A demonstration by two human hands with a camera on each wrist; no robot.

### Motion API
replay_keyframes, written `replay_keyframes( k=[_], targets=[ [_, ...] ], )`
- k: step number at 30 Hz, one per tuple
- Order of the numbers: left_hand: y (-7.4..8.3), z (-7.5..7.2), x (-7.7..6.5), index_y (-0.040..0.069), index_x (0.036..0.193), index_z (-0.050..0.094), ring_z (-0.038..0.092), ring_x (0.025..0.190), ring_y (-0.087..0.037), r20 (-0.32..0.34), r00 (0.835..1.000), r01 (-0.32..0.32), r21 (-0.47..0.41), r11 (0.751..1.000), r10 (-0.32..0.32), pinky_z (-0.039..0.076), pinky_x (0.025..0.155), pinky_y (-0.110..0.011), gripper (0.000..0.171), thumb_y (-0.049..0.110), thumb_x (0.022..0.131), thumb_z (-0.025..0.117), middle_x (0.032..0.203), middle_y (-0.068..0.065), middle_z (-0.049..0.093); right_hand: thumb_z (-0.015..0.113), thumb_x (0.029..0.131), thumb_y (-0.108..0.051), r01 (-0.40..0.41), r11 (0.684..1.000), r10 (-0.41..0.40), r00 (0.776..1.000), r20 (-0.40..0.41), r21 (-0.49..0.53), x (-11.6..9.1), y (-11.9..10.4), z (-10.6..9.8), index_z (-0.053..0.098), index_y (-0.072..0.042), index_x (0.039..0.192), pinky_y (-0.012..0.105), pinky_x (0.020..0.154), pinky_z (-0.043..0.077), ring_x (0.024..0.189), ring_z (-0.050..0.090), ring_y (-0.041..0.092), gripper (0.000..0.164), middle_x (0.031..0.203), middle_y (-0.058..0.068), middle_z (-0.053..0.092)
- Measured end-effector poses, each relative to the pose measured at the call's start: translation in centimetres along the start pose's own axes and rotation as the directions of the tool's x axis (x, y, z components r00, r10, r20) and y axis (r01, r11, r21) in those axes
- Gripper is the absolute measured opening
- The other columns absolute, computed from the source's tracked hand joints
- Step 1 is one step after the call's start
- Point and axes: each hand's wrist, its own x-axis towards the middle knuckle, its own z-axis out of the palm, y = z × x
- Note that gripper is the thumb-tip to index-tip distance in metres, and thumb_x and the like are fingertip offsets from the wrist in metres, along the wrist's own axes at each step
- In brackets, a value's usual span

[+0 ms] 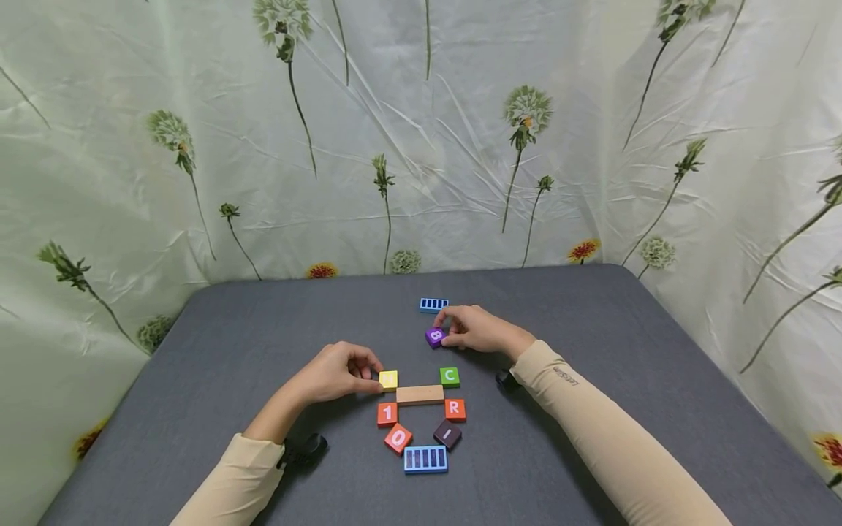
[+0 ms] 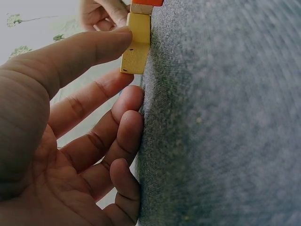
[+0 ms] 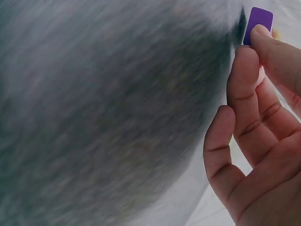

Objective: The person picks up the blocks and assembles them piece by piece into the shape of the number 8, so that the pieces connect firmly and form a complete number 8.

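My left hand [image 1: 338, 374] pinches a yellow letter block [image 1: 388, 380] between thumb and index finger, at the left end of a plain wooden block [image 1: 419, 395]. The yellow block [image 2: 136, 44] shows its side in the left wrist view; its letter is partly washed out. Farther back, my right hand [image 1: 482, 330] pinches a purple block [image 1: 435, 337] marked 8. In the right wrist view the purple block [image 3: 258, 26] sits between thumb and fingertips. A green C block [image 1: 450, 377] lies beyond the wooden block's right end.
Below lie a red 1 block [image 1: 387, 414], a red R block [image 1: 455, 410], an orange-red 0 block [image 1: 397, 438] and a dark block [image 1: 447, 435] with a dash. A blue slotted block [image 1: 425, 460] closes the near side; another blue slotted block [image 1: 433, 305] lies behind the right hand.
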Motion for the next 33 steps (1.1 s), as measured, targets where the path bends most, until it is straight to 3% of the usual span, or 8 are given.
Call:
replay_keyframes(
  k=[17,33],
  targets=[
    [0.2,0.0,0.0,0.012,0.101,0.08,0.057,0.068,-0.01,-0.001,1.0,-0.002,-0.007,1.0,0.002,0.045,0.062,-0.024,0.019,0.021,0.087,0.09,0.077,0.005,0.067,0.075,0.102,-0.016,0.164,0.982,-0.155,0.982,0.104,-0.091,2.3,-3.8,1.0,0.07,-0.012,0.126,0.021,0.069,0.045,0.073,0.054,0.005,0.025,0.085,0.0,0.065],
    [0.1,-0.1,0.0,0.012,0.102,0.08,0.058,0.068,-0.011,0.006,1.0,0.007,-0.013,1.0,-0.007,0.045,0.063,-0.025,0.02,0.022,0.088,0.09,0.077,0.004,0.067,0.076,0.102,-0.017,0.183,0.977,-0.162,0.97,0.179,-0.106,3.3,-5.4,2.3,0.07,-0.013,0.125,0.019,0.066,0.044,0.071,0.054,0.004,0.025,0.085,-0.002,0.066]
  ],
)
